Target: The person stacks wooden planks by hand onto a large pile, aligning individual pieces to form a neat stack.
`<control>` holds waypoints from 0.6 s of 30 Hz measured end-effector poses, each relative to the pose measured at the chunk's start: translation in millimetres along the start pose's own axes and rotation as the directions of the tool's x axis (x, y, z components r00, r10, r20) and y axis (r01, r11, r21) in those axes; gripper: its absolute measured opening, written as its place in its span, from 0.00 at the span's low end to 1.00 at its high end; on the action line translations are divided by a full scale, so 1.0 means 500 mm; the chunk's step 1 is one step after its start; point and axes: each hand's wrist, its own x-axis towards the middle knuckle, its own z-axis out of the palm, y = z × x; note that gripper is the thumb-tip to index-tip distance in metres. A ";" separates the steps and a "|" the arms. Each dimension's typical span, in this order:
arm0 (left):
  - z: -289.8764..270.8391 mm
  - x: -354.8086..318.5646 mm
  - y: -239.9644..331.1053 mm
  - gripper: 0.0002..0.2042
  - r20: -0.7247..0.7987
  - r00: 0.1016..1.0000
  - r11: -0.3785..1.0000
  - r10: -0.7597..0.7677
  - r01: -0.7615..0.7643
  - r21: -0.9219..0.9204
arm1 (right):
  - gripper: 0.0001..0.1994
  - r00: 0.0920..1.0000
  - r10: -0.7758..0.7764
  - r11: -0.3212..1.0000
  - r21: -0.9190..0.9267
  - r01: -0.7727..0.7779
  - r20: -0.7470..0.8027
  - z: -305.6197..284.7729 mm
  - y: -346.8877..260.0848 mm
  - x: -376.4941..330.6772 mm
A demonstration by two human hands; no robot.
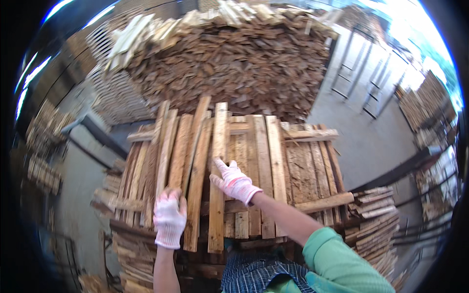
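Observation:
My left hand [169, 218], in a white and pink knitted glove, is closed with its fingers curled over the near end of a wooden plank [179, 151]. Its fingertips are partly hidden, so the exact grip is hard to see. My right hand [234, 182], gloved alike, lies on top of another plank [216, 219], fingers stretched out and thumb apart. A darker plank [197, 195] lies between the two hands. These planks rest lengthwise, loosely side by side, on a stack of boards with crosspieces [325, 201] beneath.
Beyond the stack rises a large heap of short wood pieces [234, 63], with pale boards on top. Metal frames [351, 68] stand on the concrete floor at the far right. Dark bars [395, 168] [105, 136] flank the stack. More piled boards [373, 215] are at the near right.

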 end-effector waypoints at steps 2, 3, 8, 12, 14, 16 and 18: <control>0.010 -0.011 0.026 0.18 0.056 0.995 0.990 0.088 -0.093 0.109 | 0.28 0.953 -0.065 0.996 0.036 0.079 -0.297 -0.020 0.108 0.048; 0.032 -0.012 0.035 0.20 0.059 0.994 0.970 0.092 -0.103 0.221 | 0.26 0.855 -0.094 0.993 -0.109 0.044 -0.510 -0.051 0.172 0.055; 0.116 0.062 0.084 0.25 0.353 0.925 0.855 -0.142 -0.065 0.514 | 0.28 0.621 0.338 0.832 -0.084 -0.548 -0.707 -0.225 0.416 0.077; 0.132 0.108 0.076 0.19 0.360 0.894 0.849 -0.265 0.039 0.528 | 0.28 0.742 0.378 0.832 -0.148 -0.535 -0.554 -0.248 0.471 0.106; 0.106 0.124 0.068 0.14 0.279 0.935 0.899 -0.218 0.081 0.431 | 0.24 0.820 0.271 0.899 -0.173 -0.403 -0.503 -0.276 0.547 0.102; 0.079 0.123 -0.014 0.14 0.245 0.950 0.978 -0.192 0.205 -0.029 | 0.21 0.877 0.188 0.934 -0.195 -0.298 -0.443 -0.320 0.596 0.090; 0.058 0.101 -0.054 0.17 0.150 0.965 0.939 -0.215 0.246 -0.239 | 0.20 0.791 0.264 0.931 -0.069 -0.359 -0.552 -0.408 0.610 0.073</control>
